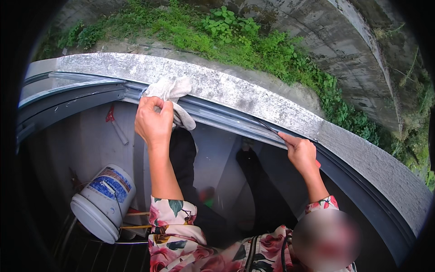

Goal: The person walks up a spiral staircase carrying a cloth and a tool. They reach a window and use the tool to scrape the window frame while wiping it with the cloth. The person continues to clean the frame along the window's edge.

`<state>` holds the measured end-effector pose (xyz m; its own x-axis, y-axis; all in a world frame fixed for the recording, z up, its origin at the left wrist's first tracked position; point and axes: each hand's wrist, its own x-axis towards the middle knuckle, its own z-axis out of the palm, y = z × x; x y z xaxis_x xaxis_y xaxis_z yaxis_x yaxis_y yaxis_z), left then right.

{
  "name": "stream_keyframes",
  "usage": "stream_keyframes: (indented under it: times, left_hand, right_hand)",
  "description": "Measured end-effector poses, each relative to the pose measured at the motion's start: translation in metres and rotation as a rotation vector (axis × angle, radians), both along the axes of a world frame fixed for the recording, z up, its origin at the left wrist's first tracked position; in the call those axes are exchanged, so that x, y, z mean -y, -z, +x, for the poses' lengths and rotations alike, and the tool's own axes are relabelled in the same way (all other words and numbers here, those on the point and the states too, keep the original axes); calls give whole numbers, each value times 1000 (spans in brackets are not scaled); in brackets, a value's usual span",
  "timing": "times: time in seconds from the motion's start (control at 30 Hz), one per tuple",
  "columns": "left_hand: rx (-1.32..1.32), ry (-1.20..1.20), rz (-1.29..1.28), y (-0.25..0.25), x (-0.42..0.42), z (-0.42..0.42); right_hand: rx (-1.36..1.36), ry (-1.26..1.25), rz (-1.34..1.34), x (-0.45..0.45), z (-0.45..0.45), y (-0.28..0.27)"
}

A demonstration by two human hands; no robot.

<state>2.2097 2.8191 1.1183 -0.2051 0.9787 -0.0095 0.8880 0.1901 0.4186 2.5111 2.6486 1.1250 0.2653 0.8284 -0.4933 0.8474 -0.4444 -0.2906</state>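
Note:
My left hand [154,119] pinches a crumpled, greyish-white cloth [173,89] that drapes over the metal window track [217,114]. Part of the cloth hangs down on the inner side of the sill. Further right, my right hand [302,153] grips a slim, dark-bladed hand tool [266,125]. A bit of its red handle [318,164] shows behind the palm. The blade reaches left along the track, its tip close to the outer concrete ledge [238,97]; whether the tip touches the track I cannot tell.
A grey sliding window frame [74,98] stands at the left. On the floor lie a tool with a red head and grey handle [117,125] and, nearer, a white plastic bucket [114,185] with a blue label. Outside, plants [231,27] grow beside a concrete wall [323,44].

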Motion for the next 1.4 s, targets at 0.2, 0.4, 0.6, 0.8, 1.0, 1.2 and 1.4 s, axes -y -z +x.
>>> stream_keyframes:
  times: [0.2, 0.4, 0.6, 0.8, 1.0, 1.2, 1.4]
  left_hand:
    - [3, 21, 2, 1, -2, 4]
    - [0, 16, -5, 2, -1, 2]
    - [9, 2, -19, -3, 1, 3]
    - [4, -5, -32, -4, 2, 5]
    - [-5, -16, -24, -3, 3, 1]
    - [11, -40, -62, 2, 2, -2]
    - [201, -107, -128, 30, -9, -5]
  right_hand:
    - [-116, 29, 70, -9, -12, 29]
    - [-223, 47, 96, -31, -37, 41]
    - [-206, -36, 157, -48, -55, 55]
    - [-309, -50, 263, -58, -66, 65]
    - [-1128, 498, 122, -51, -55, 50]
    - [-308, 0, 101, -38, -36, 31]
    - [-154, -84, 89, -56, -47, 28]
